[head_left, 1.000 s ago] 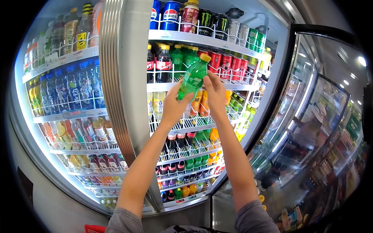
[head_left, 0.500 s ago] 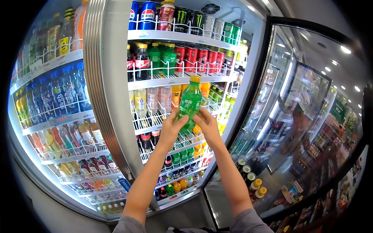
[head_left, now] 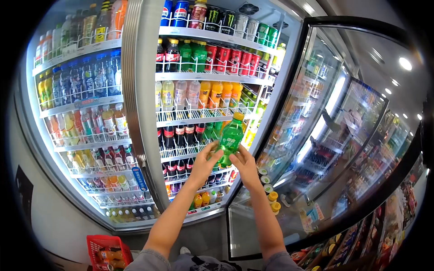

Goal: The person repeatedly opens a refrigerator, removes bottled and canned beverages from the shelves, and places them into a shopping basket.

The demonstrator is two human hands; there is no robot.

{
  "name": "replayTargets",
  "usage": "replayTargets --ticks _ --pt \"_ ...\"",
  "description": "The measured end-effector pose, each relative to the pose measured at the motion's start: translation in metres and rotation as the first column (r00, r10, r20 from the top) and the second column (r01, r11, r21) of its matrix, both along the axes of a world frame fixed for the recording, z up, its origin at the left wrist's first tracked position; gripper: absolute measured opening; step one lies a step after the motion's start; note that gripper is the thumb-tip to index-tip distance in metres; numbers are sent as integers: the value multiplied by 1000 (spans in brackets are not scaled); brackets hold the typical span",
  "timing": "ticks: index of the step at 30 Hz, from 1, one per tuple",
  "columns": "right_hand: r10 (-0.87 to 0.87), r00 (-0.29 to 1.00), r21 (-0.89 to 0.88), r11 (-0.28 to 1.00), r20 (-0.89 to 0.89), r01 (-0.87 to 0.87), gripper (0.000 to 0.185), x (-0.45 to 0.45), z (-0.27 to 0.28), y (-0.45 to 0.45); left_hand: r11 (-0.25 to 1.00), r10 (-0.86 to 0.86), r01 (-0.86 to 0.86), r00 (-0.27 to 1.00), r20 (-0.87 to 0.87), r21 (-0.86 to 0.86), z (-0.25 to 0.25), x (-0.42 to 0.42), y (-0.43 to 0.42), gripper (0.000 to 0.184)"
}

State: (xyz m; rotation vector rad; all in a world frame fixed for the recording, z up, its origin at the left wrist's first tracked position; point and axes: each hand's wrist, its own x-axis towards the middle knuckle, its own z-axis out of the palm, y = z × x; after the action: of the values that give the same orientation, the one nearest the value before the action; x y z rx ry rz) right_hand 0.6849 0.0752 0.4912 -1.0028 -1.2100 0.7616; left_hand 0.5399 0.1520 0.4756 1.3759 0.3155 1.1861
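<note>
A green plastic soda bottle (head_left: 230,137) with a yellow cap is held in front of the cooler's shelves, leaning slightly to the right. My left hand (head_left: 205,162) grips the lower left side of the bottle, thumb across its front. On the opposite side, my right hand (head_left: 244,165) holds the lower right, its thumb also toward the front. Behind the bottle stands a wire shelf (head_left: 181,150) with dark cola bottles. The fingers at the back of the bottle are partly hidden.
To the right the glass cooler door (head_left: 312,149) stands open, with reflections in it. A closed cooler section (head_left: 86,106) full of drinks is on the left. On the floor at lower left sits a red basket (head_left: 92,246) holding orange bottles.
The view has tilted down, bringing the red basket and a shoe into sight. My hands have lowered the bottle from the middle shelves to in front of the cola shelf.
</note>
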Motion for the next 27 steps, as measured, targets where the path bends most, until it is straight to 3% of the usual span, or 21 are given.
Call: replayTargets --ticks 4,9,12,16,17,20,24,27 --pt "94 994 -57 994 63 -91 59 -20 -17 -33 997 54 -55 998 -25 -49 -25 -27 -36 46" --pt "256 966 -102 961 -23 -257 55 -58 -44 -43 981 162 -166 986 -45 -100 -63 -74 -71 53" --pt "378 925 -155 917 37 -369 53 -97 -38 -36 941 303 -310 950 -71 -136 -61 -116 -88 55" --pt "515 857 -161 849 32 -504 53 -149 -38 -28 925 349 -345 937 -2 -159 -66 -177 -102 57" --pt "543 837 -205 829 69 -521 54 -160 -34 -29 908 371 -375 927 -55 -186 -67 -191 -107 58" --pt "589 798 -278 794 131 -541 57 -188 -30 -25 897 408 -416 909 -81 -150 -71 -221 -114 60" --pt "632 751 -221 773 191 -594 56 -225 -38 -9 876 444 -455 890 -105 -157 -73 -262 -109 60" --pt "652 745 -207 755 140 -622 55 -251 -41 0 867 454 -469 883 -120 -169 -69 -291 -107 59"
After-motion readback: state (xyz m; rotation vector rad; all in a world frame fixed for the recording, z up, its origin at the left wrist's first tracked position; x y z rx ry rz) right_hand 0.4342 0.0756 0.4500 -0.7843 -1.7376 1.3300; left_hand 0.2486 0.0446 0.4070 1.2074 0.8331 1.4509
